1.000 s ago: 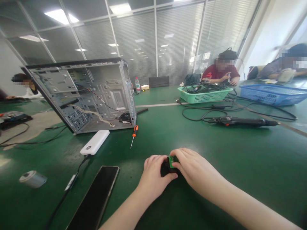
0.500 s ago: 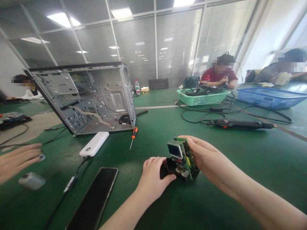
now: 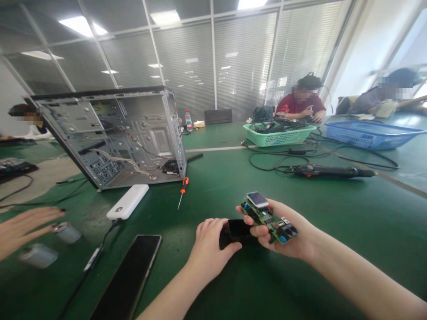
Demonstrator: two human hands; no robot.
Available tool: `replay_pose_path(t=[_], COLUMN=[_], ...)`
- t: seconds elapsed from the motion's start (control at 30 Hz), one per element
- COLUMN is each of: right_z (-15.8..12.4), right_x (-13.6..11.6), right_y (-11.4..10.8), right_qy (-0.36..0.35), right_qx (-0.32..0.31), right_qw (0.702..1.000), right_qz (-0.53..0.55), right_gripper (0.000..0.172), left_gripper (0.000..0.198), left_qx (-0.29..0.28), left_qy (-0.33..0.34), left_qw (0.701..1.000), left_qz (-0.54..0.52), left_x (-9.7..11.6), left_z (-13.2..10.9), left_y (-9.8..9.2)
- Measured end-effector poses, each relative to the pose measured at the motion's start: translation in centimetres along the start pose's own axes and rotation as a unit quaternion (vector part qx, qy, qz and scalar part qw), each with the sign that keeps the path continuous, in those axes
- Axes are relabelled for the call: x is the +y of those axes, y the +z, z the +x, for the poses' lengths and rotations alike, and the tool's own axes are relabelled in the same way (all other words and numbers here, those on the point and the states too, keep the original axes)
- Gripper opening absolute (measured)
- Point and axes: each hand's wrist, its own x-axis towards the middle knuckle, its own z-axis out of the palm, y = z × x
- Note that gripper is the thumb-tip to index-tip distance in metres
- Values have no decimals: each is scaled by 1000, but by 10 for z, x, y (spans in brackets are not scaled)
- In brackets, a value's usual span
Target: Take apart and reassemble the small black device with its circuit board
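Note:
My right hand (image 3: pixel 290 222) is closed around a green circuit board (image 3: pixel 268 220), held tilted above the table with its small screen facing up. Blue parts and black and silver connectors show along the board. My left hand (image 3: pixel 211 240) curls around the left end of a black plastic case (image 3: pixel 240 230) resting on the green table, thumb in front and fingers behind. The case lies just left of and below the board, and its right end is hidden behind my right fingers.
An opened computer case (image 3: pixel 133 138) stands at the left behind a screwdriver (image 3: pixel 183 191), a white power bank (image 3: pixel 128 202) and a phone (image 3: pixel 128 275). Another person's hand (image 3: pixel 28 229) is near metal cylinders (image 3: pixel 38 255). An electric screwdriver (image 3: pixel 330 171) and baskets (image 3: pixel 280 137) lie at right.
My right hand has lifted the circuit board up out of the black case and turned its screen upward. My left hand stays on the case. The other person's hand has uncovered a second cylinder.

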Motion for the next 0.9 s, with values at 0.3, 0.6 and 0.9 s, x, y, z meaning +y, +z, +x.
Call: replay_pose_path(t=[0.3,0.6,0.9], right_z=[3,15,21], right_x=[5,10,13], right_y=[9,-3,-12], right_qy=[-81,-190,-372], right_qx=[83,94,140], right_qw=[993,969,859], right_qz=[-32,-129,-323], right_gripper=[26,14,37], left_gripper=[39,36,37], left_qx=[-3,-5,-18], left_qy=[-26,-12,-16], left_qw=[1000,1000,1000], left_qz=[-15,-13,-5], left_x=[0,0,2], left_z=[-2,-1,0], left_y=[-1,-1,-3])
